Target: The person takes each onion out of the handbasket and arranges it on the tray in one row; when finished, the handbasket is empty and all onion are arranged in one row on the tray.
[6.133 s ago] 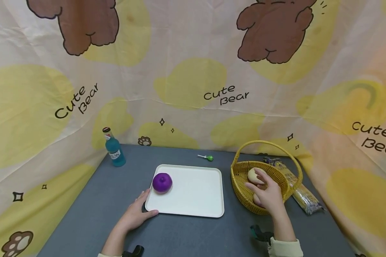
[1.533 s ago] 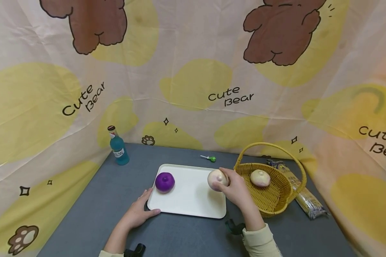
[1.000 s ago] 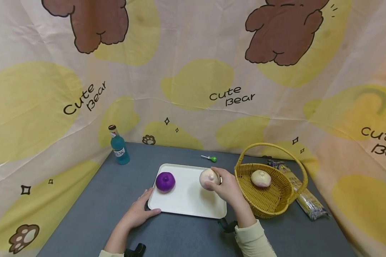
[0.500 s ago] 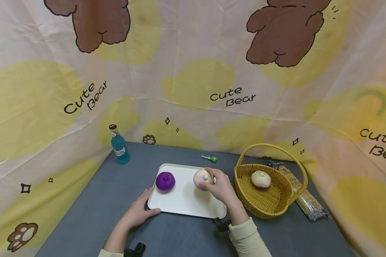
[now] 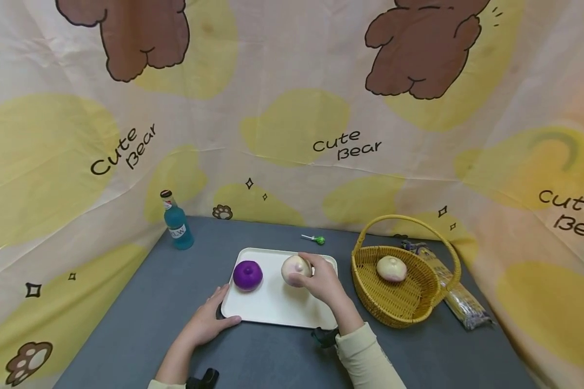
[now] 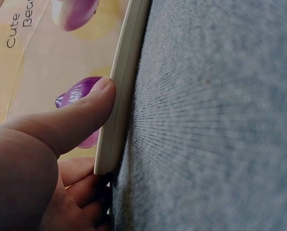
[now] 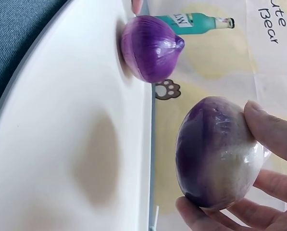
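Note:
My right hand [image 5: 323,281] grips a purple-and-white turnip [image 5: 296,271] above the middle of the white tray [image 5: 282,310]. In the right wrist view the held turnip [image 7: 220,151] has its purple end facing the tray, and a shadow lies apart beneath it. A purple onion [image 5: 247,275] sits at the tray's left end. My left hand [image 5: 206,321] holds the tray's near left corner, thumb [image 6: 97,103] on the front edge and fingers along the left side. Another turnip [image 5: 391,269] lies in the yellow wicker basket [image 5: 386,313].
A blue bottle [image 5: 177,227] stands at the back left of the grey table [image 5: 141,335]. Behind the tray lies a green lollipop [image 5: 316,239]. A long clear packet [image 5: 459,302] lies right of the basket, whose handle [image 5: 404,218] arches up. Printed cloth hangs behind.
My right hand has taken one turnip out of the basket and carried it left over the tray, still drifting left in the last second. The left hand has stayed at the tray corner.

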Demonstrator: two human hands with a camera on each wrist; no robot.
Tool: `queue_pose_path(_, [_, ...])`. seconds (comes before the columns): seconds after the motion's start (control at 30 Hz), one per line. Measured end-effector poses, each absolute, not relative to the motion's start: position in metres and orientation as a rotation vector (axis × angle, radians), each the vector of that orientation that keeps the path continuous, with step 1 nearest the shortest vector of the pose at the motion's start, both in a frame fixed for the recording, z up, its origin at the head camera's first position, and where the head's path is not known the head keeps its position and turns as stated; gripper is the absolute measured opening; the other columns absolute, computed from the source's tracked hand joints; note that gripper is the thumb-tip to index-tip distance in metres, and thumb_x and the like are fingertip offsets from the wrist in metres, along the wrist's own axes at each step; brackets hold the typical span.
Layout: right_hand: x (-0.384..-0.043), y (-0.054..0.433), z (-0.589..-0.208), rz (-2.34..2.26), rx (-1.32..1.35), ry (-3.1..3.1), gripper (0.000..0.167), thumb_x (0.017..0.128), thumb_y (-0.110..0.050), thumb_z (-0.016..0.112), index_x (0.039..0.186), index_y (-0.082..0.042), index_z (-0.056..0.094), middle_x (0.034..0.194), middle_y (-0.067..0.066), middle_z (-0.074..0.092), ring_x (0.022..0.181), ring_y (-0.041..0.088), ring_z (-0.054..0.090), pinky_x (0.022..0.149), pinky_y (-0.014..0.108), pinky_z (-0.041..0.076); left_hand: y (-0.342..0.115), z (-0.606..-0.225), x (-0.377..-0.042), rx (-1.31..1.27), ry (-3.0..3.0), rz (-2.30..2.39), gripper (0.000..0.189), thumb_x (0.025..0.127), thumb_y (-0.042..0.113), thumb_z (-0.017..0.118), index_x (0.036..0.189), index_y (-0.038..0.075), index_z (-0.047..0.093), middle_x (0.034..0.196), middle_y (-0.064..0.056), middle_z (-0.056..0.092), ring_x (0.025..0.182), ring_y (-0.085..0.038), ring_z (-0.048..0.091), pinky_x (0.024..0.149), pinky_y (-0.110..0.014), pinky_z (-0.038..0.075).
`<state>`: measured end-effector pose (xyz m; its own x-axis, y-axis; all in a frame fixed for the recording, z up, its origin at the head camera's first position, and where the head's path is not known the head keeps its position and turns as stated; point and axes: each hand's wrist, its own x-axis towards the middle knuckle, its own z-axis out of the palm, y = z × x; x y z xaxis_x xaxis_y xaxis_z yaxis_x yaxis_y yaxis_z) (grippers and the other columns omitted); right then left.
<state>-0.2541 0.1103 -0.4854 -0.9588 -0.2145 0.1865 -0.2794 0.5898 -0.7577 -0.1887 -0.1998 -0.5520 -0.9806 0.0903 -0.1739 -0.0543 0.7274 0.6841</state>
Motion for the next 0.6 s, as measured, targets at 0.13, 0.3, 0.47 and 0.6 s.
queue_pose_path(0.13, [-0.256,0.104,-0.490,1.341,0.447,-2.742,0.066,0.082,-0.036,0.085,0.137,-0.007,0.063,0.137,0.016,0.064,0.130,0.033,0.057,0.105,0.052,0.048,-0.199,-0.552,-0.187,0.024,2.727,1.097,0.104,0.082,0.053,0.079,0.160,0.007,0.027,0.164,-0.025,0.024,0.149,-0.054,0.018,0.114,-0.074,0.019])
queue_pose_path(0.3, [-0.258,0.098,-0.494,1.369,0.474,-2.744,0.067,0.081,-0.033,0.086,0.137,-0.005,0.062,0.137,0.017,0.063,0.129,0.035,0.058,0.105,0.051,0.048,-0.199,-0.553,-0.186,0.019,2.718,1.113,0.103,0.083,0.052,0.079,0.160,0.008,0.027,0.164,-0.025,0.024,0.149,-0.054,0.017,0.114,-0.074,0.019])
queue_pose_path(0.47, [-0.263,0.091,-0.498,1.400,0.511,-2.741,0.068,0.082,-0.032,0.085,0.138,-0.003,0.061,0.136,0.017,0.064,0.128,0.034,0.059,0.105,0.051,0.048,-0.199,-0.552,-0.187,0.008,2.721,1.101,0.104,0.082,0.052,0.079,0.160,0.008,0.027,0.163,-0.027,0.024,0.148,-0.057,0.018,0.113,-0.075,0.020])
queue_pose_path(0.6, [-0.267,0.085,-0.502,1.422,0.502,-2.747,0.068,0.081,-0.033,0.085,0.138,-0.003,0.061,0.138,0.017,0.063,0.131,0.035,0.057,0.109,0.052,0.045,-0.199,-0.552,-0.188,0.006,2.716,1.111,0.104,0.082,0.053,0.079,0.160,0.008,0.027,0.164,-0.025,0.023,0.149,-0.055,0.017,0.115,-0.073,0.019])
